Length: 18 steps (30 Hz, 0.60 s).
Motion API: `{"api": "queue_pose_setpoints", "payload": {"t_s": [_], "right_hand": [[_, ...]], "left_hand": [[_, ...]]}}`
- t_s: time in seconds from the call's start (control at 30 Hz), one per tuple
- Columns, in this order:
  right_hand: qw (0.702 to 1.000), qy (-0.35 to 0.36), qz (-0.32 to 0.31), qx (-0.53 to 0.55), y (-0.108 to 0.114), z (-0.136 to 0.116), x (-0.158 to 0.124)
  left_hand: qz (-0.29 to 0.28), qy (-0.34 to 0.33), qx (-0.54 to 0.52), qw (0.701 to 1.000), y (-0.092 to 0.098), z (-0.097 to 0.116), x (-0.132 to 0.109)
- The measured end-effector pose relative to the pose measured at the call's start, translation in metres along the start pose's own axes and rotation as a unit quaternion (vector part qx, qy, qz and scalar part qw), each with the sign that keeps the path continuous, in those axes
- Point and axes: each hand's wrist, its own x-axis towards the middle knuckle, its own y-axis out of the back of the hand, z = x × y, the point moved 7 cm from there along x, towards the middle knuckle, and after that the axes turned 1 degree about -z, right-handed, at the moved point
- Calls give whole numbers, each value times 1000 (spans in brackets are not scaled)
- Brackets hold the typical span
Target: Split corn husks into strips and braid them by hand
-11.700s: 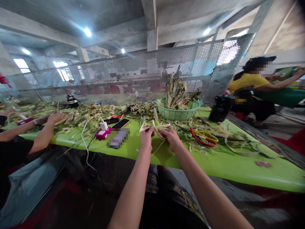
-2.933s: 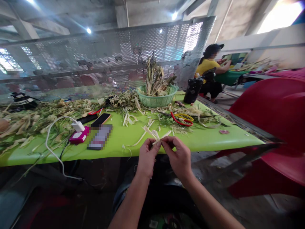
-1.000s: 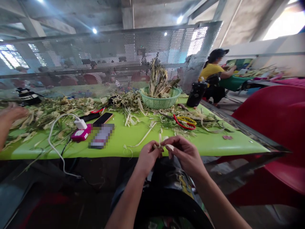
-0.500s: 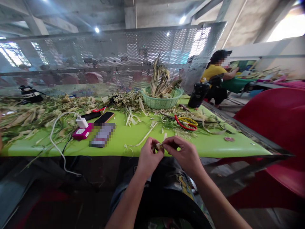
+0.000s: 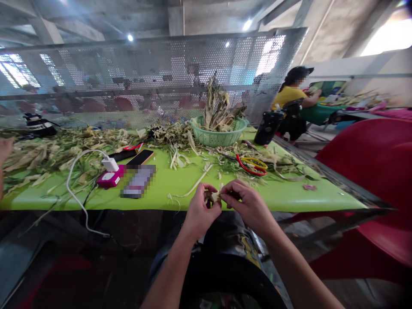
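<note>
Close to the table's front edge, my left hand [image 5: 203, 211] is closed on a small pale piece of corn husk [image 5: 215, 196]. My right hand [image 5: 243, 204] pinches the same husk from the other side, thumb and forefinger almost touching the left fingertips. The husk's full shape is partly hidden by my fingers. A long thin husk strip [image 5: 197, 183] lies on the green tabletop [image 5: 174, 182] just beyond my left hand. Scissors with red and yellow handles [image 5: 252, 165] rest among husk scraps past my right hand.
Dried husks [image 5: 54, 150] spread over the left side. A green basket [image 5: 219, 136] of husks and a black bottle [image 5: 268, 128] stand at the back. Phones [image 5: 138, 182] and a pink power adapter [image 5: 111, 177] lie left. A co-worker's hand [image 5: 4, 150] reaches in; a red chair [image 5: 376, 171] stands right.
My fingers have shifted slightly on the husk, and more of its pale surface shows between them. At the far left, a co-worker's hand has come further into view.
</note>
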Motion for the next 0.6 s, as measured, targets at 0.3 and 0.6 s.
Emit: {"api": "queue_pose_setpoints", "payload": {"t_s": [0.3, 0.6], "right_hand": [[999, 3, -39, -11, -1, -6, 1], [998, -15, -53, -23, 1, -9, 1]], "left_hand": [[-35, -3, 18, 999, 0, -4, -1], [-67, 15, -35, 997, -5, -3, -3]]}}
